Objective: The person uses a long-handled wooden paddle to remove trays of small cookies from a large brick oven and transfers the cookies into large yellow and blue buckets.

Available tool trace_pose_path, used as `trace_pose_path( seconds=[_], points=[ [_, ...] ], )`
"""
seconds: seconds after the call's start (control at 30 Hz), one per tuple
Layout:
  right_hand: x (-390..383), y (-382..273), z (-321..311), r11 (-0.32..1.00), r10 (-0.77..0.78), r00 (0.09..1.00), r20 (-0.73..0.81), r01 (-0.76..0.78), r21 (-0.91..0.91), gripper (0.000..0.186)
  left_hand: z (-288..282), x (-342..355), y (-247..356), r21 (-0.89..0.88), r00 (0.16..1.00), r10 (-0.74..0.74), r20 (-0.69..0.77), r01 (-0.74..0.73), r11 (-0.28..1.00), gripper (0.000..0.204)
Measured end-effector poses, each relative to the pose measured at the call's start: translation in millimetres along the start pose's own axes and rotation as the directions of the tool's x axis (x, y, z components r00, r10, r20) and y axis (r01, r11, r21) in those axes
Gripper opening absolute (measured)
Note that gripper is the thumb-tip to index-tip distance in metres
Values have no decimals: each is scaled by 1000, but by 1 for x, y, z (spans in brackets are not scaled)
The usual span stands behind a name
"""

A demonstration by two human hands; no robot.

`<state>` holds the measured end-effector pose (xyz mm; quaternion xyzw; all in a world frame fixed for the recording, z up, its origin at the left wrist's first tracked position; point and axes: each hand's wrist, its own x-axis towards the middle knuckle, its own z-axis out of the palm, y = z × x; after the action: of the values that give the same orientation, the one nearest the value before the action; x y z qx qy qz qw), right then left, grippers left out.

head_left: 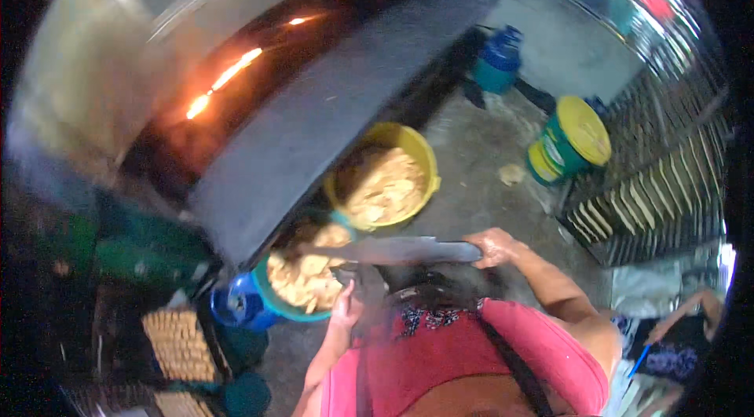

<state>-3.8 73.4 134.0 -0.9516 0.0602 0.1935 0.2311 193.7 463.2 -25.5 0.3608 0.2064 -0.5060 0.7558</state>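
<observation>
A long, flat, grey baking tray (408, 250), smeared by motion and seen nearly edge-on, is held in front of my chest. My right hand (495, 247) is closed round its right end. My left hand (345, 305) is closed at its darker lower left part; the fingertips are partly blurred. Below the tray's left end stands a teal tub (271, 301) filled with pale, flat bread-like pieces (302, 279). Just beyond, a yellow tub (431, 166) holds more of these pieces, partly in shadow.
An oven with glowing flames (228, 79) lies at far left behind a grey ledge (314, 103). Blue containers (496, 60), a green-and-yellow bucket (569, 142) and racks of pale strips (640, 205) stand right. Stacked brown pieces (179, 345) sit lower left. Another person (675, 338) holds a blue stick.
</observation>
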Motion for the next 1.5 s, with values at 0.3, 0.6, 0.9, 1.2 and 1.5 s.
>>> trace_pose_path(
  seconds=[0.3, 0.6, 0.9, 1.2, 1.5],
  points=[
    [29, 156, -11, 991, -79, 989, -124, 92, 101, 69, 199, 157, -33, 101, 998, -64, -11, 65, 993, 40],
    [57, 405, -367, 967, 213, 690, -692, -248, 51, 55, 309, 372, -42, 89, 977, 162, -140, -150, 985, 41],
    [158, 648, -650, 982, 133, 335, -933, -173, 78, 49, 429, 487, -47, -65, 865, 386, -320, -426, 902, 46],
    [420, 817, -963, 993, -64, 279, -958, 109, -35, 30, 513, 578, -134, -106, 194, 234, -953, -933, 344, 45],
    [634, 922, -1021, 976, -106, 552, -827, 216, 19, 31, 722, 625, -364, -6, -56, -349, -935, -985, 174, 63]
  ],
)
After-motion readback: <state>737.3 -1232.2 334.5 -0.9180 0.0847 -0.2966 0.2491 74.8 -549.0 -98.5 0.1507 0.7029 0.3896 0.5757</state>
